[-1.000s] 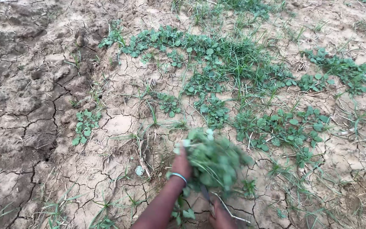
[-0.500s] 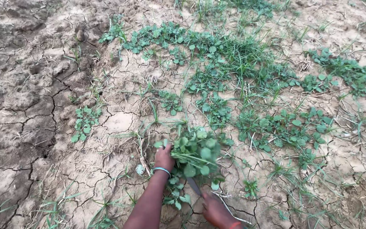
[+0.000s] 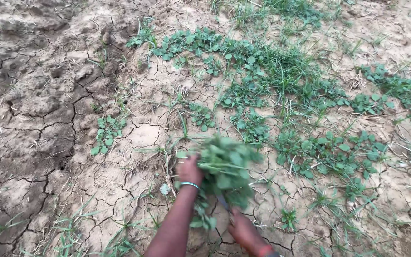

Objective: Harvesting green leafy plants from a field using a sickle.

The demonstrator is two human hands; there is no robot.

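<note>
Currently left hand [image 3: 189,170] is closed on a bunch of leafy green weeds [image 3: 225,170], held just above the cracked dry soil [image 3: 48,143], low centre of view. Right hand [image 3: 244,232] sits beneath it, seemingly wrapped round a thin dark tool [image 3: 223,203]; blurred, grip uncertain. Bunch looks light, soft, floppy; leaves tear easily, so best hold is low at the gathered stems. Open bare ground to the left; weed patches [image 3: 329,152] crowd the right and top.
</note>
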